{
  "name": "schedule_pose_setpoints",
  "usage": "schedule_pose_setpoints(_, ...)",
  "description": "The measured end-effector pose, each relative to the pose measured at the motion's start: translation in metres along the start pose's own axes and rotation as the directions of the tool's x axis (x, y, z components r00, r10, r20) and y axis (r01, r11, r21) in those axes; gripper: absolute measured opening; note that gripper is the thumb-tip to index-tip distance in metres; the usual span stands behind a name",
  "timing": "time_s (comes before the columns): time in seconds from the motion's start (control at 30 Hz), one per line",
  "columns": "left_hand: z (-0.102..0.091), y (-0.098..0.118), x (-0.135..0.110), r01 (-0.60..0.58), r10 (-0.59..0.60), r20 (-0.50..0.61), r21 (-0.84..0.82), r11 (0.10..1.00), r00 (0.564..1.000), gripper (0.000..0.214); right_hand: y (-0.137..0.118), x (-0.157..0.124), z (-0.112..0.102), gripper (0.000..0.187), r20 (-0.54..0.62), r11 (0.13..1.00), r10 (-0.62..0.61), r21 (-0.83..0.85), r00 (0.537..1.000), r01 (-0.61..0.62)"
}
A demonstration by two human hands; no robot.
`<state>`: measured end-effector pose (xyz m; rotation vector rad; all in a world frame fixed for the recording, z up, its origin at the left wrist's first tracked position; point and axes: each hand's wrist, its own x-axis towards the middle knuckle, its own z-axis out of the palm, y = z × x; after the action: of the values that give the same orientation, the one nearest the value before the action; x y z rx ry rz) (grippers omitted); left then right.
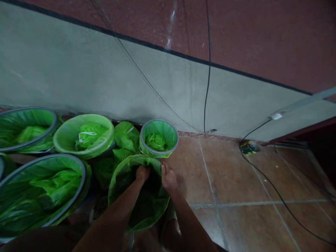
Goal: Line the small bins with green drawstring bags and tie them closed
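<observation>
My left hand (142,173) and my right hand (168,177) both grip the far rim of a green plastic bag (123,178) that lines a bin right in front of me. The fingers of each hand are curled over the bag's edge. Just beyond my hands stands a small grey-rimmed bin (159,138) lined with a green bag. A loose green bag (125,137) lies bunched to its left.
More green-lined bins stand at the left: a large one (42,189) close by, another (26,127) behind it, and a light green one (84,134). A grey wall runs behind. Black cables (273,189) cross the brown tiled floor at right.
</observation>
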<state>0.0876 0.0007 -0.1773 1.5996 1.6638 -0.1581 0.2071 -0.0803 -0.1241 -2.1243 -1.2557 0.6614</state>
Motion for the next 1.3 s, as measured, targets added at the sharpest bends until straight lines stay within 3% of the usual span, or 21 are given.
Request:
schedule_pose_setpoints(0.17,0.004,-0.021,-0.011,0.028,-0.035,0.071,0.101,0.995,0.997,0.028,0.011,-0.027,0.007,0.043,-0.022,0.996,0.008,-0.087,1.0,-0.01)
schedule_pose_setpoints(0.27,-0.004,-0.026,-0.019,0.003,-0.016,0.091,0.138,0.99,0.996,0.027,0.012,-0.034,0.003,0.045,-0.034,0.996,0.026,-0.087,0.999,-0.029)
schedule_pose_setpoints(0.4,-0.028,-0.015,-0.041,-0.056,0.039,0.09,0.195,0.979,0.995,0.017,0.001,-0.021,-0.016,0.045,-0.172,1.0,0.003,0.028,0.985,0.002)
schedule_pose_setpoints(0.5,-0.053,0.006,-0.063,-0.164,0.175,-0.027,0.23,0.959,0.984,0.026,-0.013,0.0,-0.026,0.039,-0.22,0.993,-0.016,0.107,0.975,0.041)
schedule_pose_setpoints(0.57,-0.069,0.02,-0.071,-0.259,0.292,-0.132,0.222,0.94,0.947,0.032,-0.019,0.014,-0.026,0.031,-0.162,0.985,-0.078,0.142,0.984,0.102)
schedule_pose_setpoints(0.67,-0.09,0.032,-0.065,-0.456,0.507,-0.282,0.228,0.86,0.815,0.027,-0.022,0.026,-0.016,0.024,-0.026,0.976,-0.15,0.155,0.988,0.152)
schedule_pose_setpoints(0.73,-0.098,0.031,-0.051,-0.551,0.617,-0.244,0.291,0.782,0.748,0.023,-0.019,0.028,-0.008,0.023,0.049,0.978,-0.169,0.136,0.984,0.161)
schedule_pose_setpoints(0.8,-0.102,0.024,-0.037,-0.594,0.669,-0.148,0.35,0.724,0.728,0.023,-0.014,0.027,-0.002,0.026,0.101,0.985,-0.161,0.083,0.982,0.152)
schedule_pose_setpoints(0.9,-0.104,0.012,-0.022,-0.594,0.667,-0.08,0.388,0.705,0.741,0.021,-0.008,0.023,0.001,0.03,0.152,0.991,-0.111,-0.06,0.982,0.121)
schedule_pose_setpoints(1.03,-0.103,-0.003,-0.018,-0.584,0.674,-0.106,0.415,0.698,0.731,0.018,-0.006,0.022,0.003,0.03,0.23,0.961,-0.016,-0.266,0.973,0.079)
schedule_pose_setpoints(1.2,-0.103,-0.015,-0.023,-0.44,0.555,-0.085,0.516,0.735,0.827,0.02,-0.009,0.019,0.004,0.032,0.256,0.921,0.082,-0.388,0.963,0.025)
schedule_pose_setpoints(1.3,-0.108,-0.014,-0.029,-0.413,0.529,-0.067,0.546,0.729,0.846,0.029,-0.01,0.014,-0.002,0.032,0.251,0.936,0.087,-0.352,0.964,0.007)
